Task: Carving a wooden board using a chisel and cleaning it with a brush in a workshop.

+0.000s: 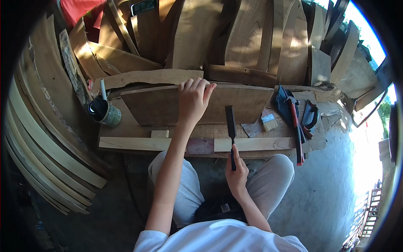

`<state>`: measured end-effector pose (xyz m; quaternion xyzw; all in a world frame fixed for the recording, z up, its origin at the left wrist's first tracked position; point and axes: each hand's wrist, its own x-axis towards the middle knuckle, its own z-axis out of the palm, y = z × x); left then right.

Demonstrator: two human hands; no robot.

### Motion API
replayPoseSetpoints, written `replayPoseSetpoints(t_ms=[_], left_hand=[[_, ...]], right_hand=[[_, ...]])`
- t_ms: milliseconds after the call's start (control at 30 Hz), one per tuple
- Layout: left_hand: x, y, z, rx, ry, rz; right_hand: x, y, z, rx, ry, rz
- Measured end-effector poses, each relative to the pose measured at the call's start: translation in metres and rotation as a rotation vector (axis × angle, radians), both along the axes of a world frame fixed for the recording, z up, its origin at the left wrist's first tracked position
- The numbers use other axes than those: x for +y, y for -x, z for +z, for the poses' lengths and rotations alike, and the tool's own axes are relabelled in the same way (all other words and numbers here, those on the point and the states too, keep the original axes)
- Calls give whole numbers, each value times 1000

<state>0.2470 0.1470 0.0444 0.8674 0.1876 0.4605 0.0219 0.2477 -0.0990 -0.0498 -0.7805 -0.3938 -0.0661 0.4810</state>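
Observation:
A wide brown wooden board (159,107) stands on its long edge on the bench, leaning a little. My left hand (194,98) is closed over its top edge, fingers bent over the far side and thumb out to the right. In my right hand (237,174) is a slim black flat-bladed tool (231,124), like a chisel or file, gripped by its narrow handle. Its broad blade points away from me and overlaps the lower right of the board; whether it touches the face I cannot tell.
A pale wooden strip (130,143) lies along the bench's near edge. On the right are a hammer (297,138), a brush (269,122) and a black-handled tool (310,115). A pot (111,115) stands left. Planks (201,35) lean behind; curved strips (50,155) are stacked left.

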Motion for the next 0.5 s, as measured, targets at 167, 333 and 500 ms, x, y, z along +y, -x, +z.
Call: replayPoseSetpoints(t_ms=[167, 333, 500], left_hand=[[-4, 2, -5, -8, -2, 1], [-10, 7, -3, -14, -22, 13], [-9, 8, -6, -26, -30, 13]], right_hand=[[-15, -5, 10, 53, -39, 68], [-13, -11, 42, -51, -212, -11], [-11, -15, 38, 34, -80, -18]])
